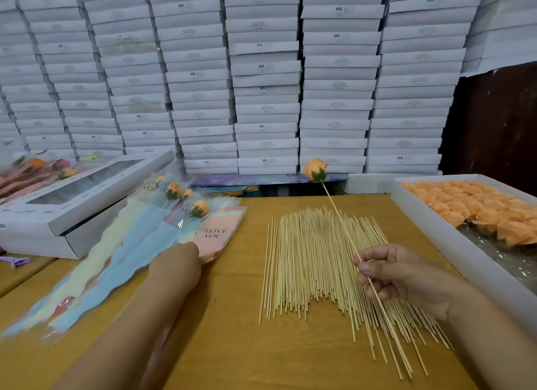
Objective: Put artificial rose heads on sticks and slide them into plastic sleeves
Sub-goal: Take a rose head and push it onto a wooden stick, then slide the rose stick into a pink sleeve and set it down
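One assembled rose (316, 170) is up in the air, its orange head already seated on a stick (345, 232) that the right hand (406, 276) pinches low down between thumb and curled fingers. The stick's long axis runs from that hand up and away to the left, so the bloom sits far from the person, above the far edge of the tabletop (232, 331). The plastic sleeves (122, 250) lie well to the left of it in a fanned pastel pile, their wide printed mouths pointing away and right, their narrow tails towards the person's left side. The left hand (177, 262) rests on that pile near the mouth of a pink sleeve, back of the hand up; its fingers are hidden, so whether it grips a sleeve or only presses on it I cannot tell. It is plainly the nearer hand to the sleeves, and the next move looks like swinging the rose leftward and feeding the stick's bare end into an opened mouth. A few sleeves already hold finished roses (200, 208). Loose sticks (308, 262) lie spread between the hands. To the right, a shallow white tray (436, 230) holds rows of orange rose heads (476, 212), with its near part showing bare liner. A windowed box (87, 186) sits left.
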The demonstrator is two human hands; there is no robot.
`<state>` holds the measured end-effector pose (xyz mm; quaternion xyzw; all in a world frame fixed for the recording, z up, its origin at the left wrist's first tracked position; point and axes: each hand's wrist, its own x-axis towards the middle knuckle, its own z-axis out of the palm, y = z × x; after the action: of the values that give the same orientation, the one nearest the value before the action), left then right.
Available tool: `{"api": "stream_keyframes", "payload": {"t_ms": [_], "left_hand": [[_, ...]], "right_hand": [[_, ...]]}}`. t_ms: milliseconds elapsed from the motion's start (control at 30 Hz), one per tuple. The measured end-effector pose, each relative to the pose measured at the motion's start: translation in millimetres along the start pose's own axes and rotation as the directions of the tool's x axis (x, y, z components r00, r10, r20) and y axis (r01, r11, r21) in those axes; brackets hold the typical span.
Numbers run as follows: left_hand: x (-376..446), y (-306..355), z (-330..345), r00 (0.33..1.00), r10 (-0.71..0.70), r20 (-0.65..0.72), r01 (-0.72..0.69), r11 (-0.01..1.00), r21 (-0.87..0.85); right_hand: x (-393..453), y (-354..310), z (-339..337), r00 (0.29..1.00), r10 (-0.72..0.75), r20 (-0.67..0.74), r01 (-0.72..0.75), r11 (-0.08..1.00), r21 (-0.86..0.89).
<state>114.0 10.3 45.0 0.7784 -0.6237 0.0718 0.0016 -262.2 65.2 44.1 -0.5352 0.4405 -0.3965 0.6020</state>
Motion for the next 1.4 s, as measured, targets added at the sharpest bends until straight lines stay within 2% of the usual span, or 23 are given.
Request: {"api": "stream_keyframes", "payload": {"t_ms": [133, 233, 367, 467, 700, 800, 900, 1033, 1300, 1400], "left_hand": [[3.2, -1.3, 2.5, 0.998, 0.059, 0.019, -0.059, 0.998, -0.017], [5.1, -1.2, 1.8, 0.999, 0.045, 0.01, -0.045, 0.999, -0.002], [-2.4, 1.5, -8.7, 0.994, -0.024, -0.105, 0.025, 1.0, 0.012], [-12.6, 11.5, -18.2, 0.983, -0.003, -0.183, 0.008, 1.0, 0.028], [-67.9, 76.8, -37.8, 0.951, 0.282, -0.126, -0.261, 0.952, 0.157], [-97.4, 106.6, -37.1, 0.895, 0.438, -0.086, -0.418, 0.89, 0.184], [-122.9, 130.2, -37.5, 0.828, 0.561, 0.003, -0.556, 0.82, 0.136], [-140.8, 147.3, -37.5, 0.776, 0.629, 0.048, -0.63, 0.769, 0.103], [-159.5, 154.9, -37.2, 0.733, 0.674, 0.086, -0.679, 0.732, 0.053], [-162.5, 148.2, -35.2, 0.729, 0.684, -0.001, -0.684, 0.729, -0.029]], "right_hand": [[0.6, 1.4, -1.8, 1.0, -0.012, 0.001, 0.012, 1.0, -0.004], [1.5, 2.2, -3.2, 1.0, -0.014, 0.004, 0.014, 1.0, -0.003], [2.9, 3.2, -6.1, 1.0, -0.017, 0.011, 0.017, 1.0, 0.006], [4.1, 4.4, -6.7, 1.0, -0.015, 0.002, 0.015, 1.0, 0.006], [7.4, 10.1, 3.2, 1.0, 0.017, 0.022, -0.019, 0.998, 0.066], [8.1, 11.3, 10.5, 1.0, 0.02, 0.011, -0.021, 0.995, 0.093], [7.7, 11.7, 14.7, 1.0, 0.014, -0.003, -0.014, 0.994, 0.107], [7.5, 12.7, 17.9, 1.0, 0.012, -0.023, -0.01, 0.996, 0.087], [12.9, 18.3, 16.0, 0.989, 0.053, -0.137, -0.047, 0.998, 0.044], [12.6, 17.1, 15.7, 0.989, 0.045, -0.138, -0.04, 0.999, 0.036]]}}
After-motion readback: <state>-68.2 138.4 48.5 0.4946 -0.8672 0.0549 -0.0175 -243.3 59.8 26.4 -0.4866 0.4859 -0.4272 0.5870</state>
